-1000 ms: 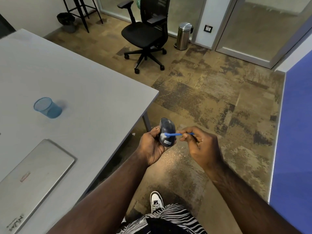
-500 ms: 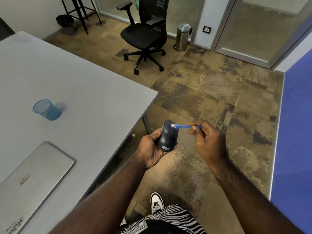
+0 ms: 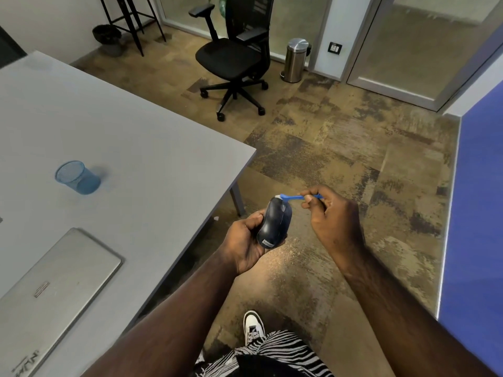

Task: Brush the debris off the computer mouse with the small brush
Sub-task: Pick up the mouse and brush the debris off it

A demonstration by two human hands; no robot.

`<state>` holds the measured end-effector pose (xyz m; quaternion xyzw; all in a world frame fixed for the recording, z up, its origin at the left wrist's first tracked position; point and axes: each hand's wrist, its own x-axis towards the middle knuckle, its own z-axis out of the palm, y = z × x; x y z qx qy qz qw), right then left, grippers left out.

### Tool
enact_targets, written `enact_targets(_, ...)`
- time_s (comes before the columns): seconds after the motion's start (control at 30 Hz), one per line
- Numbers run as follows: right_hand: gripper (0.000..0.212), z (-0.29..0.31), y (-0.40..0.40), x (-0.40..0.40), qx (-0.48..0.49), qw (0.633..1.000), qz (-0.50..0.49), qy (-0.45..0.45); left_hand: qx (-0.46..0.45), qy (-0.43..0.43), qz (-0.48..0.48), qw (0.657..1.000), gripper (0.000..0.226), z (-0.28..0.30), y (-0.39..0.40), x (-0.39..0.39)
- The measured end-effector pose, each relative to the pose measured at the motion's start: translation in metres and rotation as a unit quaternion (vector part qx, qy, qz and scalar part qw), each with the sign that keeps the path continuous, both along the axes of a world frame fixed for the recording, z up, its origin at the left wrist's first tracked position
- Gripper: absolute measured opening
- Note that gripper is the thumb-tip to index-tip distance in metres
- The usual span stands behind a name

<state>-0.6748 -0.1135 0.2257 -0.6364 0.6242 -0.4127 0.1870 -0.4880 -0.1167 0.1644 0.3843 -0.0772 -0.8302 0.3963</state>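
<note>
Head view showed the left hand [image 3: 246,242] cradling the computer mouse [image 3: 275,223] off the table's [image 3: 163,148] right edge, while the right hand [image 3: 330,217] pinched the small brush [image 3: 292,197], bristles at its far end; brushing appeared underway, another stroke toward the near end likely.

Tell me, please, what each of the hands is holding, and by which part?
The left hand grips the computer mouse around its sides; the right hand pinches the small blue brush by its handle.
</note>
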Motion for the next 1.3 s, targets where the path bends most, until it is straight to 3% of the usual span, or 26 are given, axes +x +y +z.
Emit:
enact_targets(0.1,0.015,0.002,0.004,0.006,-0.002,0.998,0.063,0.012,-0.008,-0.021,-0.013,1.000,0.041,-0.002,0.000,0.000)
enact_targets(0.23,0.018,0.004,-0.003,0.001,0.010,1.000,-0.001,0.015,-0.008,-0.018,-0.020,1.000,0.041,0.001,0.001,-0.002)
enact_targets(0.4,0.018,0.006,0.002,0.000,0.011,0.998,0.068,0.007,-0.011,-0.022,-0.030,0.999,0.042,0.004,0.002,-0.002)
enact_targets(0.53,0.018,0.003,-0.003,-0.010,0.004,1.000,-0.019,0.018,-0.003,0.004,-0.015,1.000,0.039,0.005,0.002,-0.003)
enact_targets(0.67,0.015,0.003,0.006,-0.016,-0.019,0.998,0.048,0.023,0.005,0.013,0.000,1.000,0.038,0.004,0.002,0.000)
enact_targets(0.83,0.018,-0.002,0.006,-0.023,-0.005,0.999,-0.014,0.030,0.010,0.012,0.000,1.000,0.043,0.002,0.002,0.003)
enact_targets(0.97,0.021,-0.003,0.016,-0.013,-0.014,0.998,0.057,0.025,0.001,0.011,0.006,1.000,0.039,0.003,0.001,0.004)
enact_targets(1.13,0.024,-0.003,0.011,-0.016,-0.025,1.000,0.006,0.012,-0.010,0.018,-0.003,1.000,0.047,0.003,0.003,0.005)
enact_targets(1.3,0.017,-0.004,0.015,-0.012,-0.032,0.997,0.064,0.012,-0.003,0.020,0.003,1.000,0.037,0.003,0.005,0.004)
